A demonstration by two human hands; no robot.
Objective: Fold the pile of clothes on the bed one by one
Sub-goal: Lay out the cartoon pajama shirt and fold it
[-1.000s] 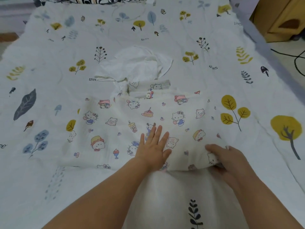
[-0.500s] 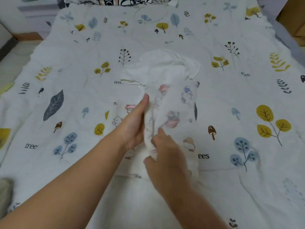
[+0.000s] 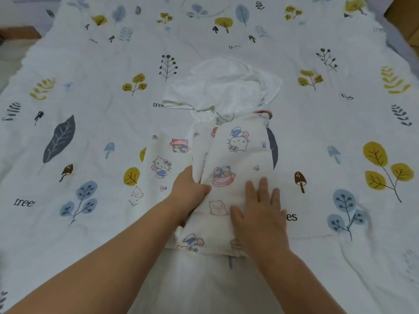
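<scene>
Head view: cartoon-print garment (image 3: pixel 235 168) mid-bed, right side folded over toward the middle, lying on leaf-patterned bedspread (image 3: pixel 90 123). Left hand (image 3: pixel 189 192) at the fold's left edge, fingers tucked under the cloth, grip holding the garment. Right hand (image 3: pixel 260 214) flat on top, fingers straight and spread, grip wide, pressing the folded layer down. White crumpled garment (image 3: pixel 224 87) just beyond, touching the printed one's far end.

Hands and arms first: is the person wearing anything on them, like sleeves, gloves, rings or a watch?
Nothing shows. The left hand and right hand are bare, with no gloves, rings or watch visible. Both forearms are uncovered right to the picture's edge, so no sleeve is in view.
</scene>
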